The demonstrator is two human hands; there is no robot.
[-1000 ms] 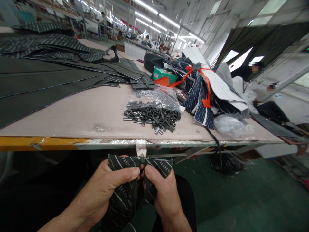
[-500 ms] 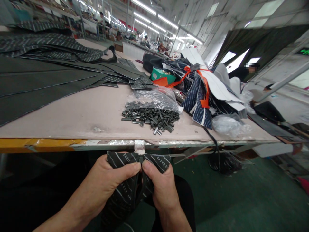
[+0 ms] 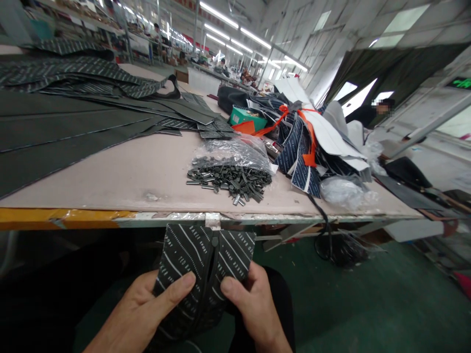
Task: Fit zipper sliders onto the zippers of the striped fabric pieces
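Observation:
My left hand [image 3: 143, 306] and my right hand [image 3: 252, 304] both grip a dark fabric piece with white dashed stripes [image 3: 200, 264], held just below the table edge [image 3: 110, 218]. A zipper runs down its middle, and a dark slider [image 3: 215, 241] sits at the top, right under a small metal clip [image 3: 213, 220] fixed to the table edge. My thumbs press on the fabric on either side of the zipper. On the table above lies a pile of dark metal zipper sliders [image 3: 230, 179] spilling from a clear plastic bag [image 3: 235, 149].
Large dark fabric sheets [image 3: 66, 122] cover the table's left half. A heap of navy striped and white pieces tied with orange ribbon [image 3: 316, 142] lies at the right, beside a green box [image 3: 247, 116]. A person [image 3: 379, 110] sits behind the table at the right. Green floor lies below.
Both hands have slid down the fabric, away from the table edge. More of the striped piece now shows above my thumbs, with the slider at its top.

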